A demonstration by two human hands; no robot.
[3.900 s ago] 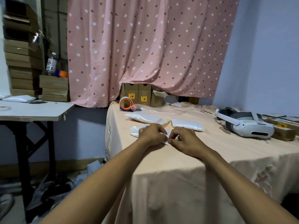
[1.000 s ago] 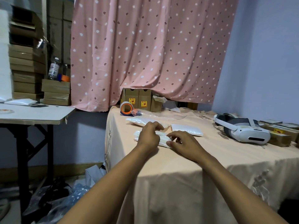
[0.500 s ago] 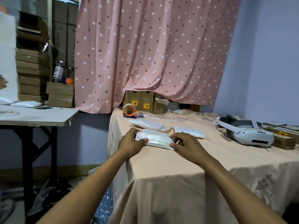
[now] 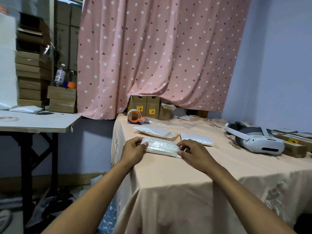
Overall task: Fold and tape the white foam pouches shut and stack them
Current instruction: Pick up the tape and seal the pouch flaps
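A folded white foam pouch [image 4: 161, 146] lies on the peach tablecloth [image 4: 202, 166] near the table's left front corner, with a strip of tape along its near edge. My left hand [image 4: 133, 150] grips its left end, thumb on top. My right hand [image 4: 192, 153] pinches its right end, fingers curled over the edge. Two more white pouches lie behind it: one [image 4: 155, 131] at centre, one [image 4: 196, 139] to the right. A tape dispenser with an orange core [image 4: 134, 116] stands at the back left of the table.
A white headset [image 4: 255, 139] and flat brown boxes [image 4: 295, 146] sit at the right. Small cardboard boxes [image 4: 146, 108] stand under the pink curtain. A second table [image 4: 33, 123] stands to the left with stacked boxes behind it. Plastic wrap litters the floor.
My left hand slid from the pouch's top to its left end, and my right hand stayed at the right end. The pouch now lies folded flat between both hands.
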